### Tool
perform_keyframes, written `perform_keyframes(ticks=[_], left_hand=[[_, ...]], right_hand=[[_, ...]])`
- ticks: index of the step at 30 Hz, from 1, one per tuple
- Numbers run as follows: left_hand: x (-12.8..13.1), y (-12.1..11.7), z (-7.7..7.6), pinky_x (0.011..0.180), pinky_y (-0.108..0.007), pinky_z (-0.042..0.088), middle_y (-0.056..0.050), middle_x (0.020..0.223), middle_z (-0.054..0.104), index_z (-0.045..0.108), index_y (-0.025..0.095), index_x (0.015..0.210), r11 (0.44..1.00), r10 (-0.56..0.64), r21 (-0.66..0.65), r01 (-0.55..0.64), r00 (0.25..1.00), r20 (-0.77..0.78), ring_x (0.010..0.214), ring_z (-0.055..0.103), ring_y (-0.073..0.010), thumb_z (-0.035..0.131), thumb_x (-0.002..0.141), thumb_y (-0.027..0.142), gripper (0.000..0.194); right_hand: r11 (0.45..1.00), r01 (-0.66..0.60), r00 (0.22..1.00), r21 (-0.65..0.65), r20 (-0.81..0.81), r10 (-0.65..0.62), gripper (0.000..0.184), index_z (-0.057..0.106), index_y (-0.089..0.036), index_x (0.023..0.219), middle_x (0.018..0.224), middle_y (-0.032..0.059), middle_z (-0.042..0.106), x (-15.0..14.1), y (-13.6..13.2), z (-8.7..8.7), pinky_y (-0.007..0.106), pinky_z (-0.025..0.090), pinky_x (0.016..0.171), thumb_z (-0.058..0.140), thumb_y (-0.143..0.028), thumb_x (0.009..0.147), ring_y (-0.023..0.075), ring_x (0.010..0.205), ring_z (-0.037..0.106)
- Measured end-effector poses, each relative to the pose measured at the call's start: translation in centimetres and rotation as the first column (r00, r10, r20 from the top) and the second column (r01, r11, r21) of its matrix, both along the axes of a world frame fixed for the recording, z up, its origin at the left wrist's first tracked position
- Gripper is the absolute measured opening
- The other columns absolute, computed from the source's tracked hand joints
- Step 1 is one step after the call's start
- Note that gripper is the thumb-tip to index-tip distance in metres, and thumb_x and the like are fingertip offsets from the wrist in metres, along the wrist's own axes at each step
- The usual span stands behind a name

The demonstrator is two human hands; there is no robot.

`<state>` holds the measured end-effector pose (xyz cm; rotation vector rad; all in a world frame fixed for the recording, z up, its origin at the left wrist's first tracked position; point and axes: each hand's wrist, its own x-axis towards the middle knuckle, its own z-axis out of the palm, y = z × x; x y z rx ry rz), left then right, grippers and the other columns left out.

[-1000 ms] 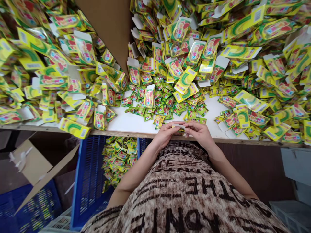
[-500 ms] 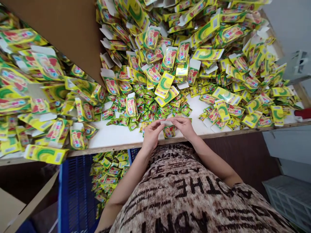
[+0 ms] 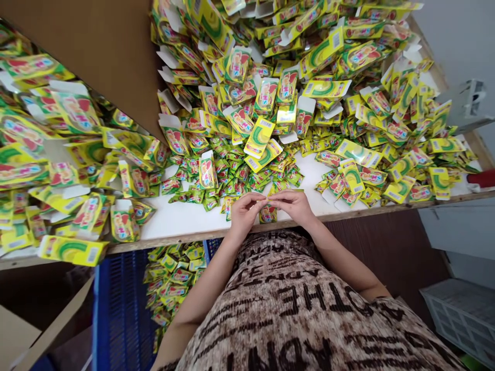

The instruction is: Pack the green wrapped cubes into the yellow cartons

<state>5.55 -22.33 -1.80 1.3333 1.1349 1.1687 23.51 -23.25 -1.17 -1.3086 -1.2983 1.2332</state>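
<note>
Left hand: left hand [image 3: 243, 212] at the near table edge, about 6 o'clock in the view, fingers curled, fingertips pinching the left end of a small yellow-green printed carton [image 3: 269, 207].
Right hand: right hand [image 3: 296, 204] just at 3 o'clock of the left, thumb and forefinger pinching the carton's right end; the fingertips of both hands nearly meet.
Held carton: hangs between the two hands just above the table edge, its printed face toward the camera, top hidden by the fingers.
Table: white tabletop with a wooden front edge [image 3: 181, 219]; a bare patch lies at 9 o'clock of the hands.
Sachets: heap of small green foil sachets [image 3: 232, 178] at 12 o'clock, just beyond the hands.
Cartons: pile of yellow open-flapped cartons [image 3: 328, 87] from 12 to 2 o'clock, a second pile [image 3: 58, 165] at 9 to 10 o'clock.
Divider: brown cardboard sheet [image 3: 100, 46] standing between the two piles, at 11 o'clock.
Below table: blue plastic crate [image 3: 119, 309] at 8 o'clock, more green sachets [image 3: 174, 283] inside it.
Far right: white lattice crate [image 3: 460, 314] at 4 o'clock, on the floor.
</note>
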Motion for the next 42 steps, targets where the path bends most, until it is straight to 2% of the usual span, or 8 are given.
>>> perform_keyframes(ticks=[5, 11, 15, 18, 22, 27, 35, 42], left_hand=[[-0.9, -0.3, -0.4, 0.086, -0.036, 0.056, -0.006, 0.093, 0.078, 0.080, 0.025, 0.090, 0.987, -0.018, 0.156, 0.032, 0.996, -0.086, 0.089, 0.071, -0.0192, 0.079, 0.080, 0.034, 0.013], [-1.9, -0.8, -0.5, 0.095, -0.040, 0.057, -0.006, 0.107, 0.078, 0.079, 0.028, 0.100, 0.980, -0.097, 0.158, 0.124, 0.981, -0.168, 0.098, 0.073, -0.0211, 0.080, 0.079, 0.033, 0.022], [-1.7, -1.6, -0.8, 0.095, -0.040, 0.057, -0.007, 0.106, 0.078, 0.079, 0.026, 0.099, 0.988, -0.092, 0.112, 0.106, 0.988, -0.121, 0.100, 0.073, -0.0208, 0.078, 0.081, 0.030, 0.019], [-1.2, -2.1, -1.0, 0.092, -0.038, 0.058, -0.007, 0.108, 0.077, 0.072, 0.025, 0.113, 0.997, -0.080, -0.005, 0.080, 0.997, 0.000, 0.100, 0.073, -0.0200, 0.080, 0.079, 0.029, 0.036], [-0.8, -2.4, -0.9, 0.091, -0.035, 0.059, -0.008, 0.107, 0.076, 0.065, 0.022, 0.117, 0.979, -0.070, -0.174, 0.111, 0.971, 0.227, 0.099, 0.074, -0.0194, 0.080, 0.078, 0.030, 0.042], [-0.9, -2.4, -1.1, 0.090, -0.037, 0.059, -0.009, 0.106, 0.076, 0.062, 0.020, 0.121, 0.954, -0.102, -0.258, 0.153, 0.975, 0.199, 0.099, 0.074, -0.0222, 0.080, 0.078, 0.037, 0.050], [-0.7, -2.4, -1.8, 0.085, -0.032, 0.058, -0.007, 0.101, 0.076, 0.063, 0.019, 0.122, 0.956, -0.120, -0.239, 0.170, 0.970, 0.211, 0.094, 0.073, -0.0201, 0.080, 0.078, 0.037, 0.051], [-0.6, -2.5, -2.2, 0.082, -0.027, 0.058, -0.004, 0.093, 0.072, 0.063, 0.019, 0.119, 0.976, -0.094, -0.168, 0.138, 0.965, 0.243, 0.090, 0.070, -0.0159, 0.078, 0.081, 0.034, 0.043]], right_hand=[[0.986, -0.026, 0.998, 0.164, 0.054, 0.017, 0.014, 0.081, -0.026, 0.088, 0.087, 0.0056, 0.075, 0.1, -0.5, 0.0, 0.033, 0.057, 0.079, 0.079, -0.036, 0.079, 0.0184, 0.085, 0.070], [0.938, -0.080, 0.966, 0.338, 0.258, -0.011, 0.015, 0.077, -0.025, 0.100, 0.101, 0.0072, 0.067, 0.4, -1.6, -0.4, 0.037, 0.055, 0.087, 0.065, -0.029, 0.092, 0.0178, 0.097, 0.066], [0.915, -0.270, 0.945, 0.301, 0.265, 0.191, 0.019, 0.077, -0.023, 0.102, 0.098, 0.0079, 0.070, 2.2, -0.2, 0.5, 0.037, 0.056, 0.087, 0.065, -0.033, 0.093, 0.0186, 0.095, 0.067], [0.895, -0.380, 0.909, 0.233, 0.276, 0.313, 0.021, 0.077, -0.023, 0.104, 0.095, 0.0070, 0.074, 3.2, 1.2, 1.4, 0.036, 0.055, 0.085, 0.068, -0.036, 0.091, 0.0188, 0.091, 0.068], [0.909, -0.343, 0.909, 0.236, 0.328, 0.258, 0.019, 0.079, -0.023, 0.098, 0.090, 0.0066, 0.075, 2.4, 1.5, 1.9, 0.035, 0.055, 0.082, 0.067, -0.036, 0.091, 0.0190, 0.087, 0.069], [0.851, -0.388, 0.875, 0.352, 0.430, 0.221, 0.018, 0.077, -0.024, 0.103, 0.093, 0.0062, 0.076, 0.8, 0.6, 2.1, 0.035, 0.054, 0.082, 0.063, -0.032, 0.094, 0.0195, 0.088, 0.068], [0.767, -0.536, 0.718, 0.353, 0.668, 0.195, 0.024, 0.074, -0.019, 0.101, 0.091, 0.0092, 0.076, 0.5, 0.9, 2.7, 0.036, 0.053, 0.080, 0.050, -0.026, 0.100, 0.0209, 0.084, 0.067], [0.707, -0.602, 0.670, 0.372, 0.716, 0.194, 0.023, 0.071, -0.017, 0.103, 0.090, 0.0096, 0.075, 1.0, 1.8, 2.6, 0.035, 0.052, 0.074, 0.049, -0.021, 0.100, 0.0214, 0.082, 0.067]])
